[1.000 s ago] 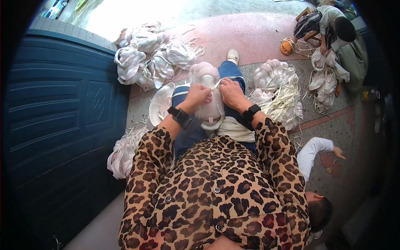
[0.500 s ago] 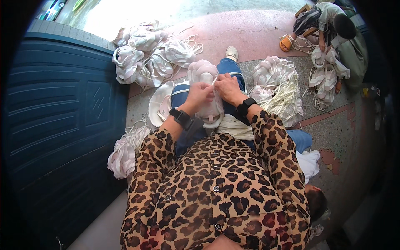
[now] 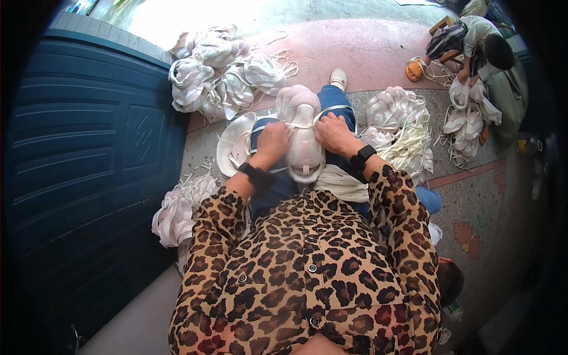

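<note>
I sit on the floor with a pale pink-and-white shoe upper (image 3: 305, 151) on my lap. My left hand (image 3: 271, 143) grips its left side and my right hand (image 3: 334, 134) grips its right side. A white lace (image 3: 331, 109) runs across the top of the piece between my hands. More pale uppers are stacked behind it on my knees (image 3: 296, 97). Both wrists wear black bands. My leopard-print shirt fills the lower view.
Piles of white uppers and laces lie at far left (image 3: 222, 71), at right (image 3: 399, 124) and by my left hip (image 3: 177, 210). A blue panelled door (image 3: 89, 154) stands at left. Another person (image 3: 482, 47) sits at top right with more uppers.
My hands have shifted down the shoe upper, and it now lies lower on my lap. A white-sleeved arm seen low at right a second ago is gone.
</note>
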A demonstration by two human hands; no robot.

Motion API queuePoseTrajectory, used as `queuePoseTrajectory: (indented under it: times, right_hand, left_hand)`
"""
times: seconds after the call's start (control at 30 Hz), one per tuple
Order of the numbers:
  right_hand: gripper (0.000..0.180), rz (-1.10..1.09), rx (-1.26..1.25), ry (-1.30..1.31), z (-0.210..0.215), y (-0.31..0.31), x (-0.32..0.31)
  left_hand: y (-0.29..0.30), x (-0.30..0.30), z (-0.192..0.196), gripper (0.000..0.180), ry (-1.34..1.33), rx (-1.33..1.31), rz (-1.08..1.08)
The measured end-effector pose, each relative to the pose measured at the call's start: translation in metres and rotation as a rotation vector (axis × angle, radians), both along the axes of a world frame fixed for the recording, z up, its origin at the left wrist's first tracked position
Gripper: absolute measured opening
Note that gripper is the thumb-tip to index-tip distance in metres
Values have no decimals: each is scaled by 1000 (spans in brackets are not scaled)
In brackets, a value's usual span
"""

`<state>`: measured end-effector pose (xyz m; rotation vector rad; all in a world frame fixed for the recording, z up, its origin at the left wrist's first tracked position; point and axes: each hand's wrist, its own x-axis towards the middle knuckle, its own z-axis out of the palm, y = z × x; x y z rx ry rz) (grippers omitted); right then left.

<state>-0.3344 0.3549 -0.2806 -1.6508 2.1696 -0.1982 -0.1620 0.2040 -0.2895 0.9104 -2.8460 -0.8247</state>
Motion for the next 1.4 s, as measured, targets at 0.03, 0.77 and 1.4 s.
queuePoseTrajectory:
  times: [0.03,0.77,1.4]
  right_hand:
    - [25,4,-12,-10,-3,1,-1]
    - [14,94,-384,3,-9,4,8]
    - [12,223,-762,-155,33,-10,46]
  left_hand:
    - [0,-4,-1,20,50,-49,-20]
    - [6,-20,28,24,-19,-350,-285]
    - [-25,-8,21,20,-12,259,-248]
